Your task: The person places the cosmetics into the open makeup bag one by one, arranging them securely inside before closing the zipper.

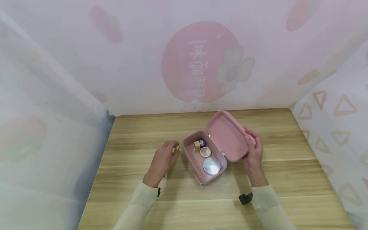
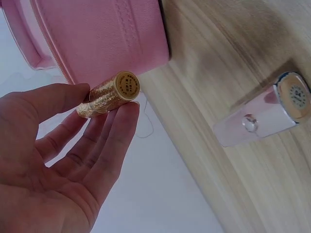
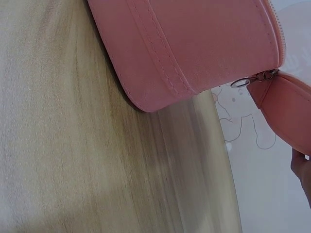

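My left hand pinches a gold textured lipstick tube between thumb and fingers, with its round labelled end showing. It is just left of an open pink zip case. My right hand grips the outer edge of the case's lid, holding it tilted back to the right. Inside the case lie a gold square-topped item, a small dark item with a silvery top, a round compact with a segmented face and a shiny silver disc.
A pale pink tube with a gem lies on the wooden table, near my left wrist. A metal zip pull hangs at the case's corner. Printed cloth walls off the table's back and sides.
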Demonstrator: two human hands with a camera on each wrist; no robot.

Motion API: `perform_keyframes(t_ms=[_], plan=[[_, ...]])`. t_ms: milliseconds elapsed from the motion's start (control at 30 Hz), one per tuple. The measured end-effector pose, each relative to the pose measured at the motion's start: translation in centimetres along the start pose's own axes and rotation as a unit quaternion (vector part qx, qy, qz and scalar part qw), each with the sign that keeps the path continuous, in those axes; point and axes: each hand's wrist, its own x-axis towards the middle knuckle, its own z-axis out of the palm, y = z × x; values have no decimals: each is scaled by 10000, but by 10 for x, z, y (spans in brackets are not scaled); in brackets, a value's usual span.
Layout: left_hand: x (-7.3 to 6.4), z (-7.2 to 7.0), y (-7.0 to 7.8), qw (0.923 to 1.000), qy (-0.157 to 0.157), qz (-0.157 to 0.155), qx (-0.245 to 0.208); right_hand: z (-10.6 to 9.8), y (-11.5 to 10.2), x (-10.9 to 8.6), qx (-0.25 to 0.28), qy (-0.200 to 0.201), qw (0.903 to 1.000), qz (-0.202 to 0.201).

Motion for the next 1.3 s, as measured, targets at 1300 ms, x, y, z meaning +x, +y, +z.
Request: perform_keyframes(t_ms=[1300], plan=[[26, -11, 30, 9980, 354, 508, -133, 2, 1, 0, 39, 36, 10000, -41]])
